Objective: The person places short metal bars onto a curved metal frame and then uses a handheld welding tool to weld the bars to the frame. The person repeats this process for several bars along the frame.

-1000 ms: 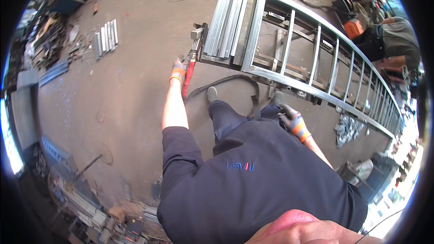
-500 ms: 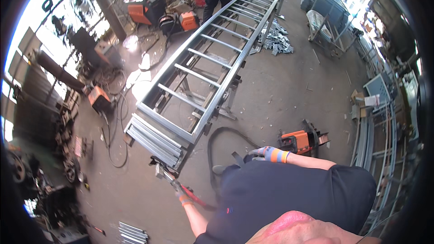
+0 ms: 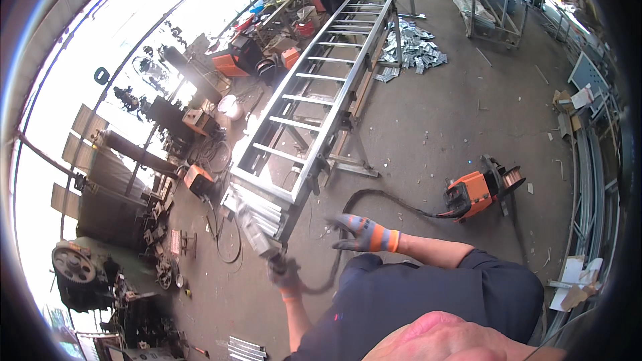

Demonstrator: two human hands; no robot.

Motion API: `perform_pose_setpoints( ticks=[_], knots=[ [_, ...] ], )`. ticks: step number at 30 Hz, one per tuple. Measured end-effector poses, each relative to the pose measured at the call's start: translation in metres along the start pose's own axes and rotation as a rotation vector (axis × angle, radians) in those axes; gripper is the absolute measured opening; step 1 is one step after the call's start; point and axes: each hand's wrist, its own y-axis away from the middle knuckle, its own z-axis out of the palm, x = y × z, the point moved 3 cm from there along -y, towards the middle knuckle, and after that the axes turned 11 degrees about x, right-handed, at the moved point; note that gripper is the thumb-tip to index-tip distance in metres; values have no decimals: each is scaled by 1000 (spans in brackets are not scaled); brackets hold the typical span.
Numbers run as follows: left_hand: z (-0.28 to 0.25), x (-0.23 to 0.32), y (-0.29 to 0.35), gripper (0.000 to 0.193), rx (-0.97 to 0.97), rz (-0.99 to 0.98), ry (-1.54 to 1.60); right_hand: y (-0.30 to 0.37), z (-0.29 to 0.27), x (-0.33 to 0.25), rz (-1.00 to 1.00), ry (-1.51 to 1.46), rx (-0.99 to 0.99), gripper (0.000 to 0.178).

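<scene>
Near the frame [image 3: 321,77], the left grip [image 3: 285,274] holds a blurred metal piece [image 3: 257,234].

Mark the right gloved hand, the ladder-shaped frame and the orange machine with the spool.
Right hand [image 3: 366,232]: head view, middle of the glove.
Ladder-shaped frame [image 3: 344,93]: head view, side rail on the picture's right.
Orange machine [image 3: 473,190]: head view, orange casing.

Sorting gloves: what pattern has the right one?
Right glove: orange and grey stripes, clearest in the head view.
</scene>
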Motion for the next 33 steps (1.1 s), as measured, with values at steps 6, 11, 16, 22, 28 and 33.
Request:
perform_pose_setpoints(
  ticks=[6,11,16,22,28,33],
  knots=[
    [112,86,56,72,-562,785,-329,17,-5,-97,-519,184,512,82],
    [143,95,91,79,-916,961,-196,65,-15,-74,-8,-537,763,57],
    [116,20,-3,75,-1140,913,-314,68,20,-51,178,-776,750,50],
    [83,-151,-171,82,-969,928,-935,51,107,-54,404,-1029,797,69],
    [47,-207,-218,83,-1111,1069,-910,58,192,-89,485,16,833,53],
    [77,-180,-247,54,-827,1070,-478,75,228,-78,658,-688,1000,59]
  ],
)
